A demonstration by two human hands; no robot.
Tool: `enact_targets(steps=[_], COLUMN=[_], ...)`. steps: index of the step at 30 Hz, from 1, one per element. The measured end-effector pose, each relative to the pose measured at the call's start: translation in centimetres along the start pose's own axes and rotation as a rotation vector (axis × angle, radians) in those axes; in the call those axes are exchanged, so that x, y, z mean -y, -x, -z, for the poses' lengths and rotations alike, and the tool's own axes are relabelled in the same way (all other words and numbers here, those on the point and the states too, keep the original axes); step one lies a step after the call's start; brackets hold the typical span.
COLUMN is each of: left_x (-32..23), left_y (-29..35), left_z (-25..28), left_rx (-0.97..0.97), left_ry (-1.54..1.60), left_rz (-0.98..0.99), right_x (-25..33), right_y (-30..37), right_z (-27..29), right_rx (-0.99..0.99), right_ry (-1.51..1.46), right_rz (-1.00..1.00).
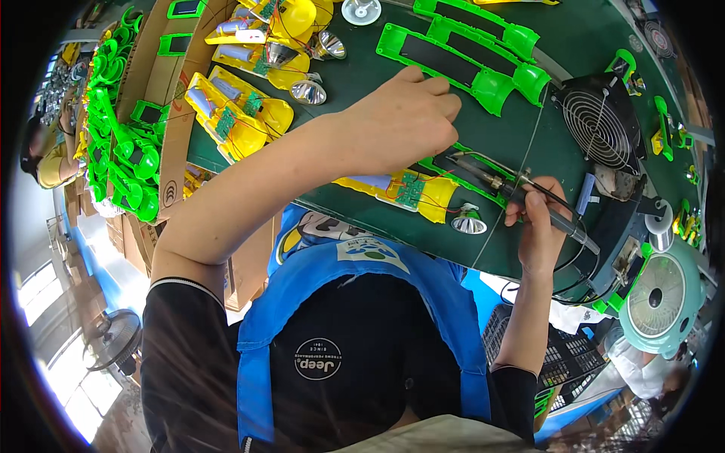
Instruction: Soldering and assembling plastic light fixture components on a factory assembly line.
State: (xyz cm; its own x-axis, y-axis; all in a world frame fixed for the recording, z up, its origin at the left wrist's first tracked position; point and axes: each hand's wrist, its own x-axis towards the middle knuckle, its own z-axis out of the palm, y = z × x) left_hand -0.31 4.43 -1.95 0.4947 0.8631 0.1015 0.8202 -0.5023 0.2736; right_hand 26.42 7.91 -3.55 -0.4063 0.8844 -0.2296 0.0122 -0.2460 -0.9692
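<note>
My right hand [541, 223] grips a soldering iron [572, 229] like a pen, its metal tip pointing left toward my left hand. My left hand [404, 117] reaches across the bench with curled fingers; what they pinch, if anything, is hidden. Beneath it and the iron lies a green plastic housing [472, 180], partly covered. Closer to me, a yellow half-shell [438, 200] holds a battery and a green circuit board [411, 189] with red wires. A silver reflector lamp [469, 221] lies at its right end.
Green housings [434, 57] lie at the back, and yellow shells [276, 117] with boards and reflectors at left. A cardboard box [179, 124] of green parts stands farther left. To the right are a black fan with a wire guard [600, 132], a wire spool [659, 226] and a teal fan [655, 296].
</note>
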Motion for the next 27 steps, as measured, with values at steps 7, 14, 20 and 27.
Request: enact_targets(steps=[7,14,20,27], left_x=[0.1,0.2,-0.1,0.0], left_y=[-0.1,-0.5,-0.5,-0.5], left_z=[0.4,0.4,0.7,0.3], left_rx=[0.027,0.045,0.049,0.040], left_ry=[-0.064,-0.070,-0.071,-0.083], left_rz=[-0.071,-0.073,-0.075,-0.070], right_x=[0.6,0.7,0.9,-0.3], right_y=[-0.5,-0.6,-0.4,0.7], right_z=[-0.6,-1.0,-1.0,0.3], right_rx=[0.066,0.072,0.077,-0.023], right_ry=[0.072,0.131,0.132,0.015], right_rz=[-0.058,-0.074,-0.075,0.052])
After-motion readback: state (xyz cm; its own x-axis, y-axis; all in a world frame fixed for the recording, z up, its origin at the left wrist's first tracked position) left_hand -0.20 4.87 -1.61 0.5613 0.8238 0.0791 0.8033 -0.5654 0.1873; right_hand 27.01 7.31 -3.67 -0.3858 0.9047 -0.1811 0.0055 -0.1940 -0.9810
